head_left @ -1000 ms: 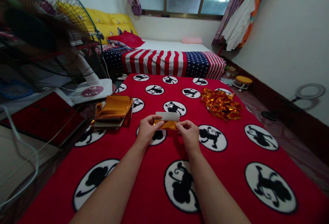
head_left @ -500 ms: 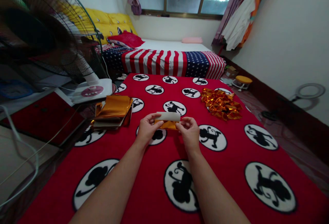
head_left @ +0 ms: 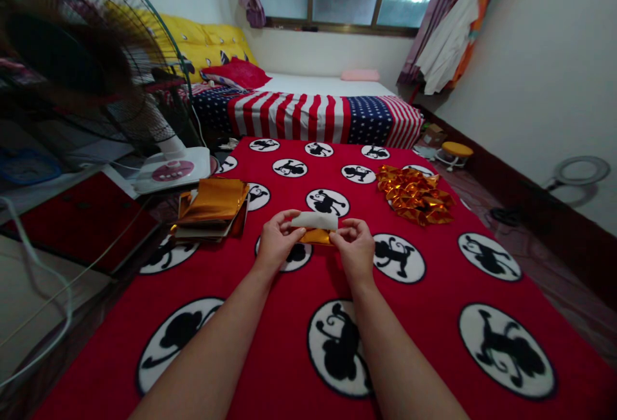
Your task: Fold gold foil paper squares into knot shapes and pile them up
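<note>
Between my two hands is a sheet of gold foil paper (head_left: 315,236), partly folded, with its pale backing turned up along the far side. My left hand (head_left: 278,240) pinches the left end, thumb on the near face. My right hand (head_left: 354,245) grips the right end between thumb and fingers. The sheet is held just above a red blanket (head_left: 289,317) printed with black monkeys in white ovals. Left of my hands lies a stack of gold foil sheets (head_left: 219,201). Over on the right sits a pile of folded gold foil pieces (head_left: 414,195).
An electric fan (head_left: 168,169) with blurred blades stands at the left, beside a red panel (head_left: 81,214) and a white cable (head_left: 67,298). Beyond the blanket is a bed (head_left: 308,115) with a striped cover. A yellow-topped stool (head_left: 457,149) is at the right.
The pale flap of the sheet has curled over toward me, and less gold shows below it. Both hands stay in nearly the same place, their fingers shifting slightly.
</note>
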Available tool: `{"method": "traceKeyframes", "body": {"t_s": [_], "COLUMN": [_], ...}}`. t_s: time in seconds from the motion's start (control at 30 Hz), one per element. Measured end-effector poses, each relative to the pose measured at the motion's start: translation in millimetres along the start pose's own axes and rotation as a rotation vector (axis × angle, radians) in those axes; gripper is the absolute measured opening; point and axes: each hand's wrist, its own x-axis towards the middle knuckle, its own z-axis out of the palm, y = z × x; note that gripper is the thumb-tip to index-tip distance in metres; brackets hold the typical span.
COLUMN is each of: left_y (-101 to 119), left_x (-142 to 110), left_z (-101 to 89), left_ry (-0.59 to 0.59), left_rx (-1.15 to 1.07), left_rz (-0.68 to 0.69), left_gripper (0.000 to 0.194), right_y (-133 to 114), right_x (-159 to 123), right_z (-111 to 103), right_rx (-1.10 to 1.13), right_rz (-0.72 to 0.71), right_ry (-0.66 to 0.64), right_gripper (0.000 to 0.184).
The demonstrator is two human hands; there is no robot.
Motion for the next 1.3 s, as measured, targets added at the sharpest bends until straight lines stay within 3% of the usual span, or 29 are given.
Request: {"method": "traceKeyframes", "body": {"t_s": [0.23,0.4,0.57,0.8,0.93,1.03,1.13,1.23,1.3], "left_y": [5,-1,-5,-2,-3,-1,3,5,5], "left_x": [-4,-5,-5,-7,-5,-6,-8,-8,-6], "left_z": [4.5,2.1,1.0,3.8,3.3,2.7,2.8,2.9,2.0], "left_ry": [0.034,0.074,0.038,0.015,-0.004,0.045,0.107,-0.021,-0.13], "left_rx": [0.208,0.46,0.678,0.849,0.893,0.961,1.081,1.157,1.149], "left_rz": [0.054,0.188,0.283,0.305,0.335,0.379,0.411,0.433,0.417], "left_gripper": [0.042,0.037,0.039,0.039,0.041,0.041,0.025,0.008,0.013], "right_y": [2,0,-4,-8,-8,-8,-8,-8,-9], "right_x": [1,-1,-2,-3,-3,-4,-3,-4,-4], "right_z": [-4,-4,-1,3,4,3,1,0,-1], "right_rx": [-0.316,-0.531,-0.688,-0.803,-0.81,-0.806,-0.811,-0.829,-0.85], "right_rz": [-0.058,-0.081,-0.087,-0.032,-0.077,-0.106,-0.105,-0.099,-0.098], "right_ry": [0.016,-0.021,-0.057,-0.062,-0.031,-0.033,-0.077,-0.124,-0.159], "right_gripper": [0.026,0.025,0.025,0.023,0.021,0.019,0.015,0.017,0.019]}}
